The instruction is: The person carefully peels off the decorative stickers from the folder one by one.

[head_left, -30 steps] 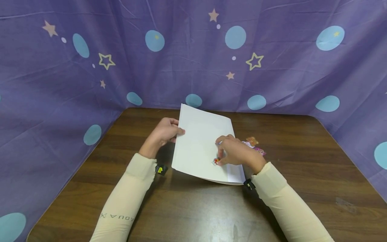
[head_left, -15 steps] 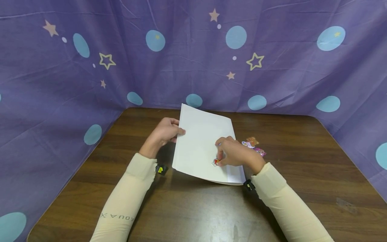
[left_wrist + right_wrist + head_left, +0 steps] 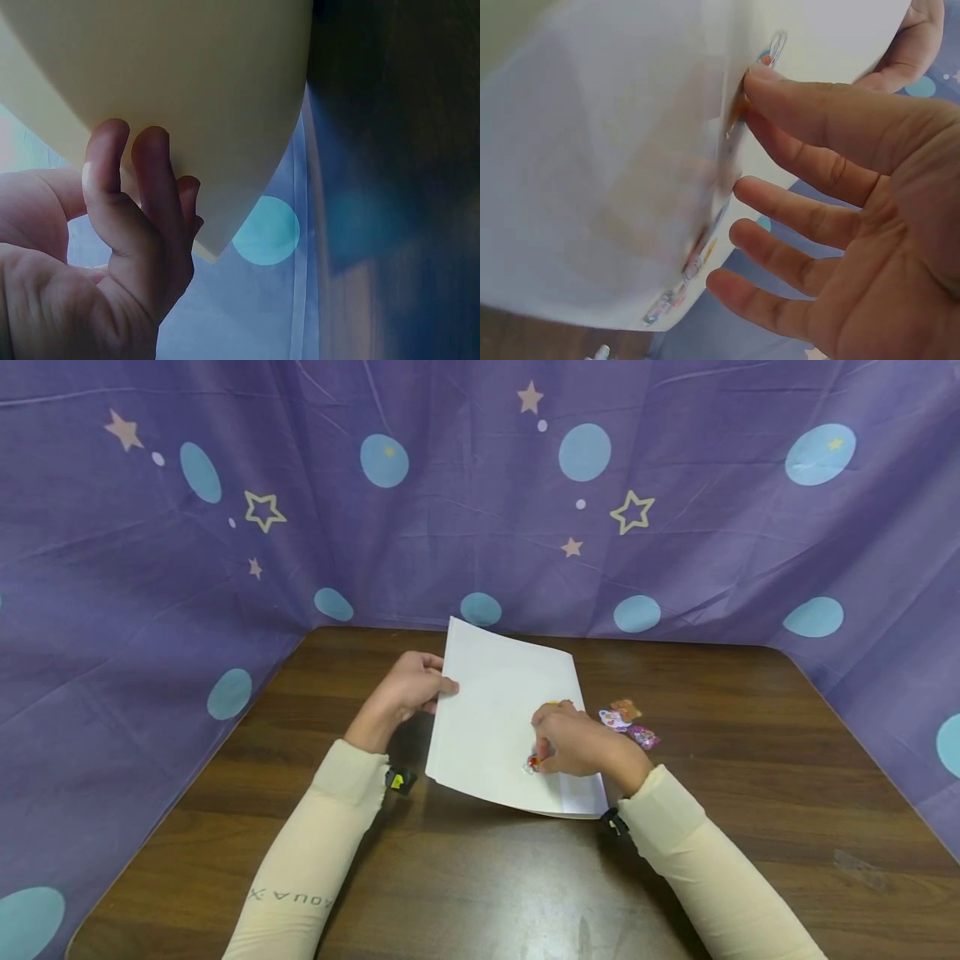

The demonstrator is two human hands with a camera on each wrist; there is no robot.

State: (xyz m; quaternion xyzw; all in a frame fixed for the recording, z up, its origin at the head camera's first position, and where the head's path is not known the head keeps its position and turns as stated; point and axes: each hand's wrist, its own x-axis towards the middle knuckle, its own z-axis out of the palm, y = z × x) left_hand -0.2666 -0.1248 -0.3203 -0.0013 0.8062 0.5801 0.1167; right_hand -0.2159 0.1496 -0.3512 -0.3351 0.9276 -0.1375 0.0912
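My left hand [image 3: 408, 687] grips the left edge of a large white paper [image 3: 491, 693], thumb on top and fingers behind, as the left wrist view shows. The paper is tilted and slightly bowed, with a second layer at its lower edge. With thumb and index finger, my right hand [image 3: 577, 739] pinches a small colourful sticker [image 3: 532, 763] with a clear border, at the paper's surface. In the right wrist view, more colourful pieces [image 3: 679, 289] lie along the paper beyond the other fingers. My right hand hides part of them in the head view.
Several cut-out stickers [image 3: 628, 724], brown, white and purple, lie on the brown wooden table [image 3: 750, 752] right of the paper. A purple curtain [image 3: 480, 485] with stars and blue dots hangs behind the table and on both sides.
My right hand has shifted slightly left with the pinched sticker, uncovering a bit of yellow behind its knuckles and more of the table stickers. The left hand and paper stay put.
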